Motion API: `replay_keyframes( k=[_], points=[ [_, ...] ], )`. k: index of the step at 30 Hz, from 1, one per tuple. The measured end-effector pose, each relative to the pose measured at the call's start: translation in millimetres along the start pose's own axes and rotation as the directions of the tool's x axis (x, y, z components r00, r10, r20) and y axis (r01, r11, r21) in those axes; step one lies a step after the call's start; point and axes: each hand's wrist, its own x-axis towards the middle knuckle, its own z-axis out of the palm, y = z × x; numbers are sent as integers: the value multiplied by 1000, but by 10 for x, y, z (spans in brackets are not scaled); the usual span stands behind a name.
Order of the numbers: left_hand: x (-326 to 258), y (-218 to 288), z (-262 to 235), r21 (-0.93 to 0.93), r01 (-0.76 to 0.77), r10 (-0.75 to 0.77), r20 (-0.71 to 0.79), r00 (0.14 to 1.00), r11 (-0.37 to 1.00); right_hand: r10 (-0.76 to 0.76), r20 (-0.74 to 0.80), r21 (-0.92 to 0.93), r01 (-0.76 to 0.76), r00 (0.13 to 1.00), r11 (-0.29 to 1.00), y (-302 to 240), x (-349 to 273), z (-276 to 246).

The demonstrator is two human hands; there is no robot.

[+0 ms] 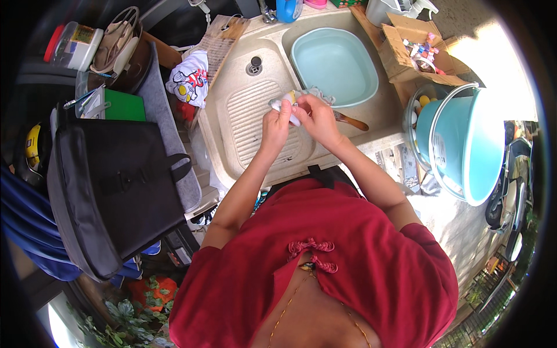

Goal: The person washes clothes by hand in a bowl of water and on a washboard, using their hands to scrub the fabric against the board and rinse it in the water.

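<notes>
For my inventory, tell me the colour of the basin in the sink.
The basin is pale turquoise; the head view shows it best.

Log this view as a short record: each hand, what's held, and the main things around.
Left hand: fingers gripping a small white cloth
Right hand: fingers on the same cloth
Below: beige sink, ribbed section left
Sink's right basin: pale-blue plastic tub
Left: black rectangular bag
Right: open brown cardboard box, pale-blue bucket

I see the bare left forearm [250,173] and bare right forearm [374,171] slant inward, the bare left hand [277,123] and bare right hand [317,117] close together just above the frame's centre, fingers curled.
</notes>
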Motion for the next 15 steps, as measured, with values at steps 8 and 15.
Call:
replay_keyframes(
  k=[8, 15],
  points=[
    [32, 163, -18, 369, -84, 56, 88, 995, 926, 387, 481, 429, -596, 787, 679, -15, 246, -274],
    [122, 374, 4, 478, -92, 29, 137, 990, 874, 424, 633, 465, -756, 648, 461, 50, 370, -412]
  ],
)
